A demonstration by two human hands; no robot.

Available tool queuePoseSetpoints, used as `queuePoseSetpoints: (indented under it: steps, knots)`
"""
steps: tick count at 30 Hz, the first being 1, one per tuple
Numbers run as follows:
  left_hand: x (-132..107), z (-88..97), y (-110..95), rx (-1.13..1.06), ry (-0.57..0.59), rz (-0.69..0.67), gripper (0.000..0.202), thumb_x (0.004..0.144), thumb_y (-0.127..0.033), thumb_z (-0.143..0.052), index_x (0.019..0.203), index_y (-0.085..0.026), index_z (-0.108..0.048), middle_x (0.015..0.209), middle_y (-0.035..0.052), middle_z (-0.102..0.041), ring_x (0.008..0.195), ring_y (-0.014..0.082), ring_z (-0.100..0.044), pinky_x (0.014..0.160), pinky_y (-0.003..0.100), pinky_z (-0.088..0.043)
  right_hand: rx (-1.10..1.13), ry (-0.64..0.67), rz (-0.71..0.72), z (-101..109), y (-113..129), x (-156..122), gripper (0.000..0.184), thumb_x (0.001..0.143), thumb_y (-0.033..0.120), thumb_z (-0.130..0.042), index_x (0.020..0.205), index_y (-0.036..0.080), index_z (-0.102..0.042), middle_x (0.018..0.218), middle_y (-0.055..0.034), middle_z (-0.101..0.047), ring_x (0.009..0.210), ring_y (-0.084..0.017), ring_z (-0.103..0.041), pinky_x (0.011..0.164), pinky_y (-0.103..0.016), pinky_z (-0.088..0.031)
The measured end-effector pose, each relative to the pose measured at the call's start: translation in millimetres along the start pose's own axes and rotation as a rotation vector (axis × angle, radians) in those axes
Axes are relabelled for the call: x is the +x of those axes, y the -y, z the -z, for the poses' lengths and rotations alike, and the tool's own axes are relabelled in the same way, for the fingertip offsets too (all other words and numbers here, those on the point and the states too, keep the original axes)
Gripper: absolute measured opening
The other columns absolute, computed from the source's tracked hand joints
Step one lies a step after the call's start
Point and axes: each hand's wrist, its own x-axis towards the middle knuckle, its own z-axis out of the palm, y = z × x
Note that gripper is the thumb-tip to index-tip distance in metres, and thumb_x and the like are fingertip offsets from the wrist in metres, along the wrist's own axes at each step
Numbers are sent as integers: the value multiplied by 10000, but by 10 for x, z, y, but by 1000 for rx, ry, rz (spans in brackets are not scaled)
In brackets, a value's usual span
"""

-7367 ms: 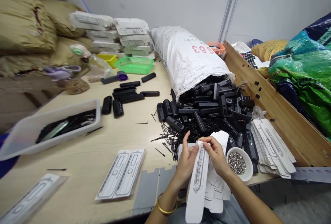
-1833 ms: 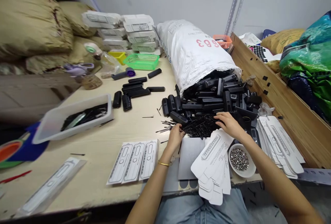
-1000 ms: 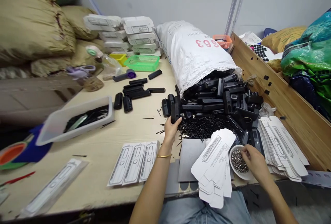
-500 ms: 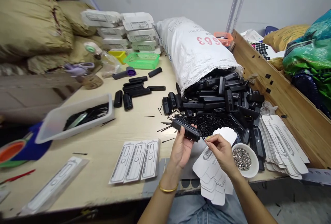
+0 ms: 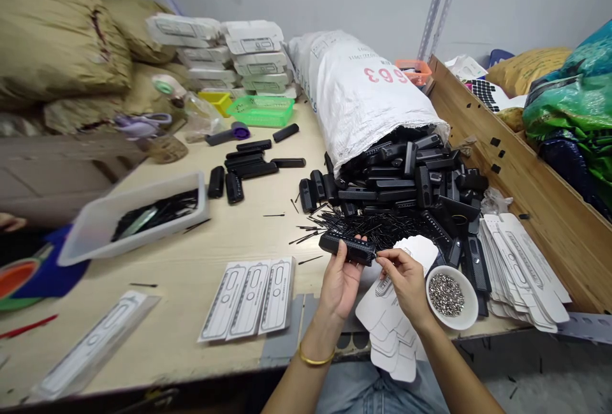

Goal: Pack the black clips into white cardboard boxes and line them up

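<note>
A black oblong plastic case (image 5: 348, 247) lies across my left hand (image 5: 340, 280), whose thumb and fingers are wrapped round it. My right hand (image 5: 404, 277) pinches at the case's right end; what sits between its fingertips is too small to make out. Under the right hand, white printed cards (image 5: 382, 318) are fanned out at the table's edge. A white bowl (image 5: 471, 315) of small shiny metal pieces (image 5: 445, 295) stands to the right of that hand. Just beyond the held case lies a heap of thin black sticks (image 5: 382, 226).
A white sack (image 5: 368, 88) spills black cases (image 5: 396, 181) onto the table. White cards (image 5: 521, 267) are stacked at the right by a wooden board (image 5: 516, 191). At left are a white tray (image 5: 136, 242), packaged cards (image 5: 248, 299) and a green basket (image 5: 262, 111). Part of another person's hand (image 5: 10, 221) shows far left.
The right hand's fingertips have closed in on the right end of the case. The case has shifted slightly right in my left hand. Another person's hand has come into view at far left.
</note>
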Motion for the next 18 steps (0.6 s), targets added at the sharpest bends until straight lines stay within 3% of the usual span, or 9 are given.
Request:
queuePoseSetpoints:
  steps: [7,14,18]
  knots:
    - [-34,-28,23,-2,-25,19,267,930,-191,-387,1143,-92,-514,1057,150,-628,993,183,-618,870,320,-521,-120,-52,85,-8,-1,-32,115,842,266,-568,897,200,-644,820,-12,-639,721,-127,-579,662,-253,-470]
    - [-64,-20,33,27,-23,8,296,926,-188,-397,1195,-107,-492,1044,143,-633,988,177,-621,868,312,-520,-386,-122,532,-62,20,-20,111,859,138,-521,805,188,-603,786,-26,-615,788,-154,-543,691,-283,-445]
    - [-93,-13,27,57,-5,-27,293,917,-161,-408,1188,-100,-500,1036,153,-637,989,191,-621,868,330,-519,-403,-118,529,-64,6,-7,116,865,129,-515,808,193,-593,791,-25,-614,803,-160,-539,703,-301,-449]
